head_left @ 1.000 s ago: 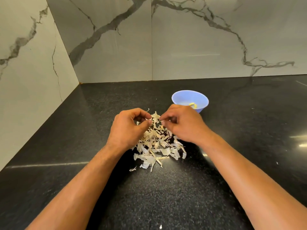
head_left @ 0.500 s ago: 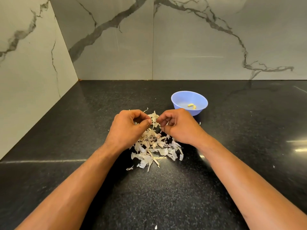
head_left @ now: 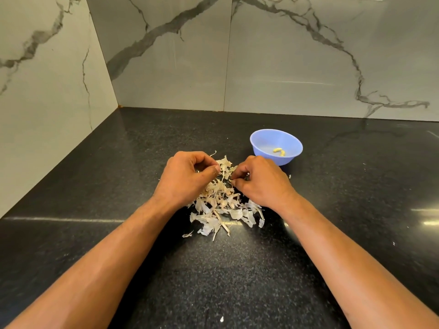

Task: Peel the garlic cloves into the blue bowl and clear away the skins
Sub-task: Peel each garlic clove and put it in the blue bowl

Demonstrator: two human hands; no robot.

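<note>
— Any labels or print you can read from there?

— None that I can make out. The blue bowl (head_left: 276,147) is plain plastic on its visible side, and the walls are grey-veined marble tile (head_left: 285,55) with nothing written on them.

— Where are the hands?

— I see both over the heap of garlic skins (head_left: 224,210), which lies on the black speckled counter (head_left: 213,281) between the forearms. The left hand (head_left: 187,178) has its fingers curled and the thumb tucked against the forefinger; whether anything sits inside that curl I cannot tell — the knuckles cover it. The right hand (head_left: 261,181) is curled too, fingertips pinched together at the heap's far edge on something small and pale (a scrap of skin or a clove, too small to say which).

— And the bowl?

— Just beyond the right hand, its near rim partly hidden by those knuckles. Peeled cloves (head_left: 279,151) lie at its bottom, pale yellow — two, as far as I can see.

— Anything else around?

— A few stray flakes: one near the bottom edge (head_left: 221,318), another just right of the right hand (head_left: 289,176). The hands screen the far half of the heap from me.
</note>
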